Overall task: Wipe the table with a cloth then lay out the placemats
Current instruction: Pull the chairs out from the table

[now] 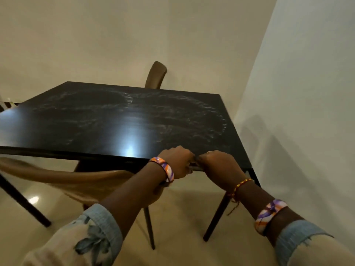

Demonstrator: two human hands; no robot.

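black table (119,120), left hand (177,162), right hand (219,164) gripping edge

No text, label, brand, number or sign can be read anywhere in the view.
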